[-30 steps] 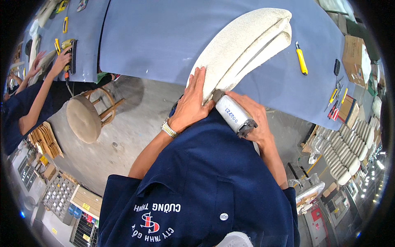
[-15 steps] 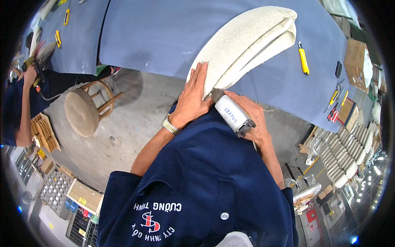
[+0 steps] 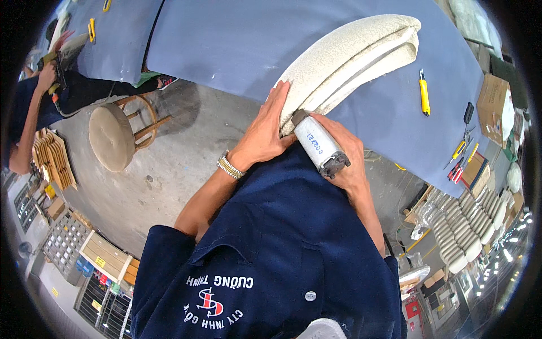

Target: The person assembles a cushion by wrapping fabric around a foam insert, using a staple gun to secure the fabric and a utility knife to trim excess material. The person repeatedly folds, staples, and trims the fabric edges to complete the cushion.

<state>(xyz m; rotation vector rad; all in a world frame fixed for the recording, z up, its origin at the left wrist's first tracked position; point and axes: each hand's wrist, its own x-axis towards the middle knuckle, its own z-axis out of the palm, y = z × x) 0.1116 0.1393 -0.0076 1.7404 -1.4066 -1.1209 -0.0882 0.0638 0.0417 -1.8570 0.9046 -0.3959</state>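
A curved cream fabric-covered pad, like a chair backrest, lies on the blue-grey table, its near end reaching my body. Along its inner side a fold gapes open. My left hand, with a metal watch on the wrist, grips the near end, fingers along the outer edge and thumb near the fold. My right hand is closed round a staple gun with a pale grey body. The gun's dark nose meets the fabric beside my left thumb; the exact contact point is hidden. Most of the right fingers are behind the gun.
A yellow utility knife lies right of the pad. Scissors, pliers and a yellow cutter lie at the table's right edge, near a cardboard box. A round stool stands left. Another person's arm holds a tool at far left.
The gun's nose has moved a little farther along the pad's fold, away from me. The view has shifted slightly. Both hands keep their hold.
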